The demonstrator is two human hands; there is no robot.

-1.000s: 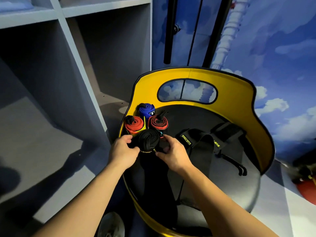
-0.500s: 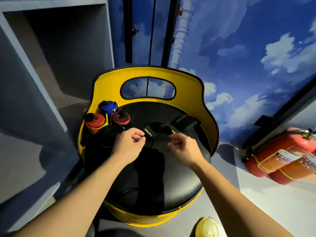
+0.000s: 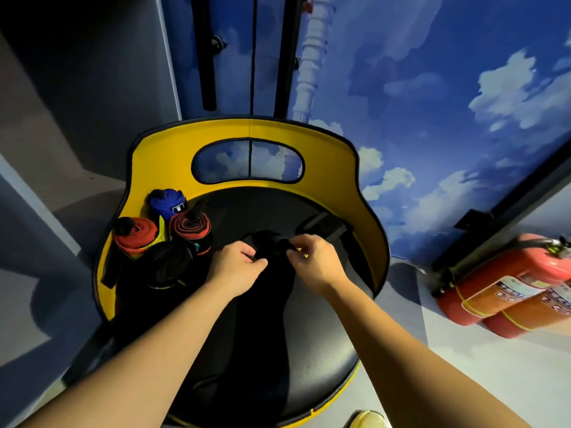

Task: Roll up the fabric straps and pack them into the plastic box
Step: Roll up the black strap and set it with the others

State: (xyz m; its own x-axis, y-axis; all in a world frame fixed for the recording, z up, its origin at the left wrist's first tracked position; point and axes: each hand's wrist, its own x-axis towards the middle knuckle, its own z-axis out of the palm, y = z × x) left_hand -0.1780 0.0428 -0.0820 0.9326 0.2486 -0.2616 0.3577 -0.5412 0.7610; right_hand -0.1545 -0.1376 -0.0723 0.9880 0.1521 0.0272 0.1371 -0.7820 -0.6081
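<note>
Black strap (image 3: 272, 242) end pinched by your left hand (image 3: 236, 267) and right hand (image 3: 315, 261), twelve o'clock on seat (image 3: 321, 350); start rolling, keep tight.

Black strap (image 3: 272, 242) blends into dark seat (image 3: 324, 350), outline unreadable. Left hand (image 3: 236, 267) and right hand (image 3: 315, 261) fingertips curl under, grip hidden. Label on blue roll (image 3: 168, 202) too small. Fire extinguishers (image 3: 506, 291) cut off right; shoe (image 3: 367, 420) cut off near edge.
</note>
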